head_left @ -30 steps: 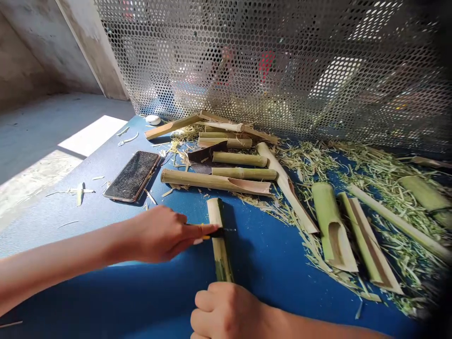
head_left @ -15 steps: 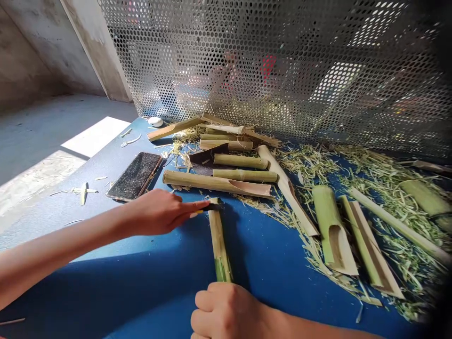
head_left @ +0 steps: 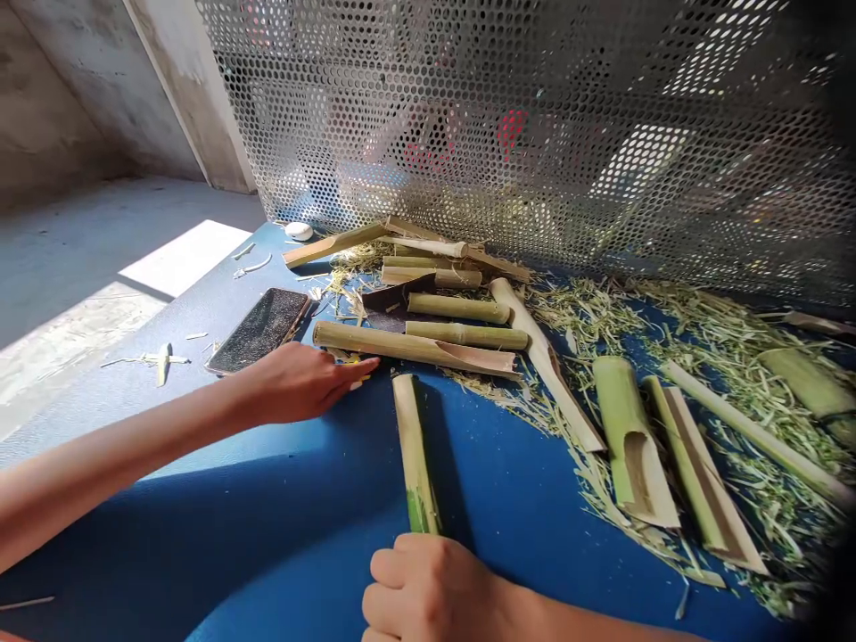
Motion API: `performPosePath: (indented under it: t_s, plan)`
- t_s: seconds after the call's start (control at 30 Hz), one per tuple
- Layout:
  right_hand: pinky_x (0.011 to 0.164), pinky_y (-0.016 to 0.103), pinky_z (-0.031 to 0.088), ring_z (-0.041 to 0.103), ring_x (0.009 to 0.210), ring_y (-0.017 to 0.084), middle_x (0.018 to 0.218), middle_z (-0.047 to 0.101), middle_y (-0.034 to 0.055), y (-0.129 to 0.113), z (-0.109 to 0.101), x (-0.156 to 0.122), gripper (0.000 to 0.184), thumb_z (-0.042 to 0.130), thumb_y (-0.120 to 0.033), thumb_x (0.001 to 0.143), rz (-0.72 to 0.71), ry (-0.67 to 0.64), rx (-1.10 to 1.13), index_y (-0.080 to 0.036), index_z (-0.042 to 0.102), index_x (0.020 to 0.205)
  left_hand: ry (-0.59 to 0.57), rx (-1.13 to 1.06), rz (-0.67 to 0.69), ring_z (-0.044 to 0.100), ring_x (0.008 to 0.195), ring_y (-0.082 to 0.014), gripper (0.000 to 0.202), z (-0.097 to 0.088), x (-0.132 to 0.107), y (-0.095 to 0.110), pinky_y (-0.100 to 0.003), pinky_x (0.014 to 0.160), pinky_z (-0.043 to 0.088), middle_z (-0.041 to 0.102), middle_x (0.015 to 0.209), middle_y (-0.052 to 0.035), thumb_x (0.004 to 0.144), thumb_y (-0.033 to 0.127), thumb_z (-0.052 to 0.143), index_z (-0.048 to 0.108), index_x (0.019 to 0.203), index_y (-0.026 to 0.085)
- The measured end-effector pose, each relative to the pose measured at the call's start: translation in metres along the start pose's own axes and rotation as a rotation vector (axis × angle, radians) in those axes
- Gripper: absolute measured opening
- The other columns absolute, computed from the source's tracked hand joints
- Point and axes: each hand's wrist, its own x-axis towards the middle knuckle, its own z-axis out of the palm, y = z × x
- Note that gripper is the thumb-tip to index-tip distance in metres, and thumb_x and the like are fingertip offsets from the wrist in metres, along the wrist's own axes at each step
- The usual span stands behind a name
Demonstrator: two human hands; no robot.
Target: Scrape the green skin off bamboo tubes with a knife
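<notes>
My right hand (head_left: 432, 588) is wrapped round the near end of a bamboo stick (head_left: 413, 437) at the bottom middle. Green skin shows close to the fist, while the rest of the stick is scraped pale. To the left of the stick's far end, my left hand (head_left: 304, 382) is closed on a small knife (head_left: 362, 381), with the forefinger stretched along it. Only bits of its yellow handle show; the blade cannot be made out. The knife and the stick are apart.
A phone (head_left: 260, 330) lies behind my left wrist. Cut bamboo pieces (head_left: 461, 335) are stacked beyond the stick; wider half-cut tubes (head_left: 619, 428) lie at right among green shavings (head_left: 588, 303). A perforated metal screen (head_left: 428, 116) closes the blue table's (head_left: 281, 535) back.
My left hand has drawn the knife off the bamboo stick's far end, slightly left and back. My right hand and the stick stay put.
</notes>
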Motion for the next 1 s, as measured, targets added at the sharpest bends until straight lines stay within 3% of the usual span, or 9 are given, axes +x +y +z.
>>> performPosePath:
  t_s: [0.13,0.23,0.33,0.43,0.53,0.67,0.83,1.0]
  plan:
    - [0.042,0.025,0.016,0.029,0.047,0.011,0.047,0.034,-0.0038,-0.004,0.006,-0.003,0.041,0.055,-0.024,0.082,-0.015,-0.073,-0.055,-0.018,0.029,0.051,-0.033,0.103,-0.072,0.052,0.045,-0.0141,0.051,0.002,-0.004,-0.001,-0.022,0.045,0.034,0.060,0.065,-0.0069,0.092,0.025,0.031,0.028,0.142,0.023]
    - [0.042,0.026,0.015,0.028,0.048,0.011,0.048,0.033,-0.0037,-0.004,0.009,-0.005,0.039,0.056,-0.023,0.081,-0.008,-0.050,-0.062,-0.018,0.031,0.051,0.003,0.045,-0.095,0.051,0.044,-0.0123,0.050,-0.006,-0.013,0.004,-0.021,0.044,0.033,0.059,0.068,-0.0046,0.094,0.028,0.028,0.024,0.143,0.028]
    - [0.042,0.026,0.016,0.028,0.048,0.011,0.050,0.034,-0.0036,-0.005,0.009,-0.006,0.037,0.056,-0.021,0.080,0.016,-0.005,-0.062,-0.018,0.034,0.051,-0.010,-0.092,0.084,0.050,0.045,-0.0110,0.050,-0.011,-0.026,0.021,-0.021,0.044,0.032,0.058,0.071,-0.0028,0.093,0.030,0.030,0.023,0.142,0.029]
    - [0.043,0.025,0.019,0.028,0.049,0.011,0.050,0.035,-0.0033,-0.005,0.008,-0.006,0.035,0.055,-0.018,0.080,0.048,0.044,-0.071,-0.017,0.036,0.050,-0.064,-0.161,0.241,0.050,0.047,-0.0130,0.046,-0.007,-0.035,0.041,-0.024,0.042,0.031,0.058,0.071,-0.0035,0.092,0.029,0.034,0.032,0.137,0.021]
    - [0.043,0.025,0.017,0.028,0.049,0.011,0.051,0.034,-0.0033,-0.004,0.005,-0.006,0.037,0.054,-0.016,0.081,0.044,0.042,-0.070,-0.017,0.034,0.050,-0.078,-0.153,0.162,0.050,0.045,-0.0140,0.035,-0.002,-0.035,0.046,-0.026,0.041,0.029,0.057,0.069,-0.0033,0.093,0.029,0.029,0.042,0.124,0.018]
    - [0.043,0.026,0.015,0.026,0.048,0.011,0.052,0.033,-0.0030,-0.002,0.000,-0.005,0.040,0.051,-0.015,0.083,0.033,0.043,-0.074,-0.017,0.032,0.048,-0.095,-0.181,0.073,0.050,0.045,-0.0145,0.032,0.001,-0.031,0.038,-0.027,0.040,0.026,0.057,0.067,-0.0028,0.094,0.035,0.027,0.044,0.114,0.016]
    - [0.045,0.027,0.018,0.028,0.049,0.012,0.051,0.033,-0.0021,-0.001,-0.006,-0.002,0.040,0.045,-0.019,0.088,0.073,0.075,-0.021,-0.017,0.036,0.049,-0.082,-0.192,0.102,0.050,0.043,-0.0148,0.025,0.004,-0.032,0.037,-0.029,0.038,0.022,0.056,0.066,-0.0023,0.094,0.036,0.030,0.047,0.097,0.017]
    - [0.044,0.027,0.020,0.028,0.049,0.011,0.052,0.034,-0.0025,-0.001,-0.007,-0.005,0.041,0.047,-0.019,0.088,-0.005,-0.035,-0.025,-0.017,0.036,0.049,-0.063,-0.216,0.148,0.050,0.045,-0.0142,0.020,0.000,-0.039,0.048,-0.028,0.039,0.024,0.055,0.066,-0.0023,0.093,0.033,0.035,0.048,0.096,0.018]
